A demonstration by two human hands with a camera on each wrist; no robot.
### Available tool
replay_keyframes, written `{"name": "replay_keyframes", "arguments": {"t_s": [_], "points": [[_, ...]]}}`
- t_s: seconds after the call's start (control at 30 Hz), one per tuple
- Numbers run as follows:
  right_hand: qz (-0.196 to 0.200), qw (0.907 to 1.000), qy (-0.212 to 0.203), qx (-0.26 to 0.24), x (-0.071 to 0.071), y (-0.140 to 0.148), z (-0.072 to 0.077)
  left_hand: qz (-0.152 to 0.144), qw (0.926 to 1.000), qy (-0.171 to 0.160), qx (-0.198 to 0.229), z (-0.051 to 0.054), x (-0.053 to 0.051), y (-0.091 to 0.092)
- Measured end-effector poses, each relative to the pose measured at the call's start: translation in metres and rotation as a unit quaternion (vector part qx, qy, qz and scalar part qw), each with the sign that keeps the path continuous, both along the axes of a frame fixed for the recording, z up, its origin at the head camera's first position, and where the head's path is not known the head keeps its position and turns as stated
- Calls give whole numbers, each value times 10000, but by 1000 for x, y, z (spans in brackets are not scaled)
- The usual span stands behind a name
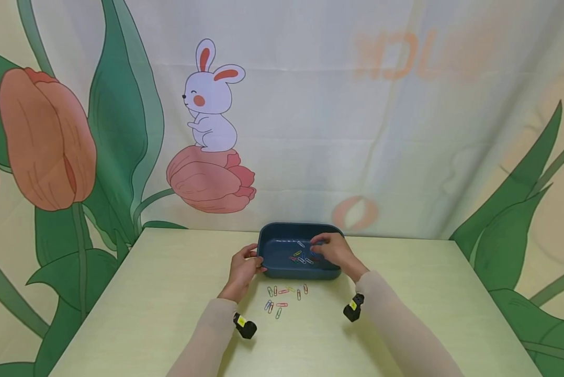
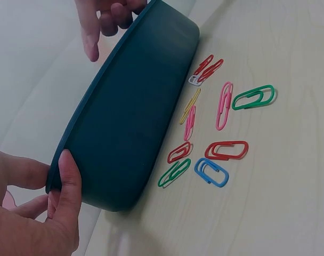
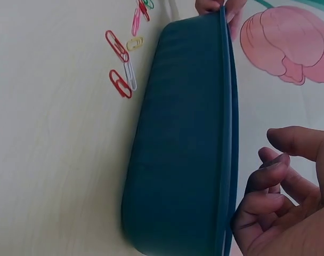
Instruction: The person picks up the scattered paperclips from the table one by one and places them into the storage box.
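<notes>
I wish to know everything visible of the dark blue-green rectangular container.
The dark blue-green rectangular container looks plastic, with rounded corners and a thin rim. Open-topped, it stands upright near the far edge of the pale wood-grained table, holding coloured paper clips. The left hand grips its left end; the right hand reaches over its right side, contact unclear.

— Was the light harsh?
— No, soft and even; faint shadows lay on the tabletop (image 1: 418,283) at lower centre.
— And the right wrist view?
— Dimmer, the fingers (image 3: 265,180) at lower right darkly shaded.
</notes>
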State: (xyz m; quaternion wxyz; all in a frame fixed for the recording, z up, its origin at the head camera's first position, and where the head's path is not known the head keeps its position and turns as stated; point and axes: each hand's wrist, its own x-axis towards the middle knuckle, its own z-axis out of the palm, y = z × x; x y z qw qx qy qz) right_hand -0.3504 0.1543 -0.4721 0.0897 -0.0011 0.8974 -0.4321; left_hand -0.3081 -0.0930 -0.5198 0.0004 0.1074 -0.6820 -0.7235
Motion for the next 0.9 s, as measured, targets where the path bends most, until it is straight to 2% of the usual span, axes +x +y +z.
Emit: {"name": "replay_keyframes", "arguments": {"t_s": [0.3,0.57,0.9], "points": [[206,9995,31,-218,22,-2,9,-17,10000,-48,7,1,1,0],[658,9972,159,-310,46,-14,15,18,10000,-88,-30,1,2,-7],[994,9936,275,-457,68,-16,9,-15,10000,-58,69,2,0,1]]}}
